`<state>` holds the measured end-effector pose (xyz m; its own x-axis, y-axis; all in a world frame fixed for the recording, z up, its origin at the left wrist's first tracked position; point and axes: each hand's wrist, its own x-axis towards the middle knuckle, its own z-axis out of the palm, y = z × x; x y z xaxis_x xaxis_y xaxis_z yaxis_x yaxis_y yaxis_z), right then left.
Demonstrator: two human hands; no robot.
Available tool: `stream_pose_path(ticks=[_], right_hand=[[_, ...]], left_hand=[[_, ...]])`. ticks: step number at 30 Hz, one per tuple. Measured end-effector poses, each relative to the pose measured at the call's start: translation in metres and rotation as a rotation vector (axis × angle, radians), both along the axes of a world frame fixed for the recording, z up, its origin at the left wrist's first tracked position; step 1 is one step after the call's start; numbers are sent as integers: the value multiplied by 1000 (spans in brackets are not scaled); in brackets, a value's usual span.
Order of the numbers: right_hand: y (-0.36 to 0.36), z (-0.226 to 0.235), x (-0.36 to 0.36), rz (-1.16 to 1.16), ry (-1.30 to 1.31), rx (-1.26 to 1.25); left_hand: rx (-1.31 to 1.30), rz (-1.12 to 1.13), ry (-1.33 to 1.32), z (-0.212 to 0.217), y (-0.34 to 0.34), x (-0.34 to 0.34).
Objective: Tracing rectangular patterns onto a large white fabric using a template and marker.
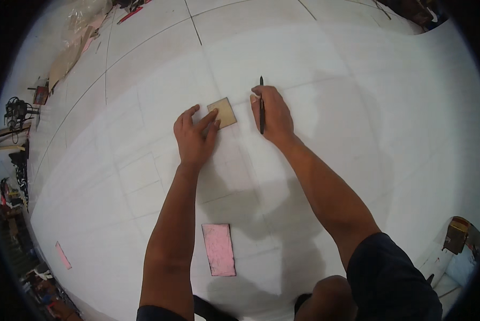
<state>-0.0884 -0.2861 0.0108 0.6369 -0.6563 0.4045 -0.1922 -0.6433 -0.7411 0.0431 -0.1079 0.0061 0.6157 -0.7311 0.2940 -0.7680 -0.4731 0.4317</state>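
Note:
A small tan square piece [224, 111] lies flat on a large white sheet [357, 134] marked with faint pencil lines. My left hand [194, 136] rests on the sheet with its fingertips pressing the square's left edge. My right hand [272, 115] sits just right of the square, closed on a dark pen [262, 104] that points away from me, its tip near a drawn line.
A pink rectangular block [219, 249] lies on the sheet near my knees. A thin pink strip [63, 255] sits at the lower left edge. Cardboard and plastic wrap [71, 53] lie at upper left, tools and clutter along the left rim, a brown box [456, 234] at lower right.

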Motion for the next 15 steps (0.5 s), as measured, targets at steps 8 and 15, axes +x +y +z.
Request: stream_pose_path(ticks=[8, 15], right_hand=[[-1, -3, -2, 6, 41, -82], [-3, 3, 0, -2, 135, -53]], left_hand=[[11, -13, -22, 2, -39, 44], [12, -29, 104, 2, -35, 52]])
